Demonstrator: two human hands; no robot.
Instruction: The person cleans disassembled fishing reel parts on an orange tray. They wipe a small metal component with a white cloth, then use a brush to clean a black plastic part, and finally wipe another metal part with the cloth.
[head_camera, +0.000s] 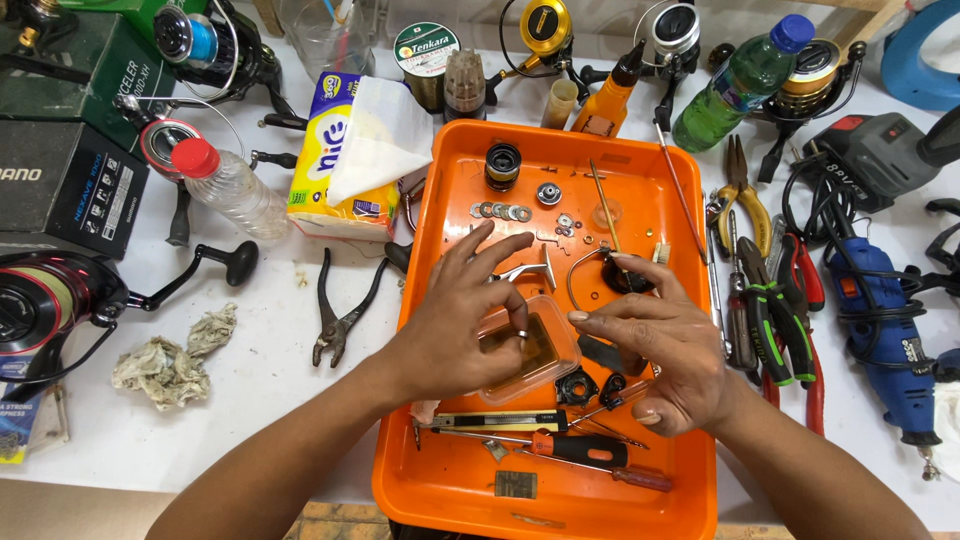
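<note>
Centrally, both hands hover over an orange tray (690, 480) that fills the middle of the frame, and its raised rim keeps the small loose parts from rolling off the white bench (270, 400). The left hand (460, 320) rests on a small clear tub (530, 350) at the tray's centre, fingers spread and only lightly curled, steadying the tub from above rather than gripping it; a ring shows on one finger. The right hand (665, 350) sits just right of the tub, fingers loosely extended, the fingertips close to its edge; whether they pinch something small cannot be told.

Washers (503, 211) lie in a row in the tray's upper part, seemingly laid out in order, beside a black spool (502, 165). Screwdrivers (575, 450) lie along the tray's lower edge, within easy reach.

Pliers (338, 310) lie left of the tray, near a tissue pack (350, 160) and crumpled rags (170, 360) kept handy for wiping. More pliers and a blue drill (880, 320) crowd the right of the frame; fishing reels (545, 35) line the top.
</note>
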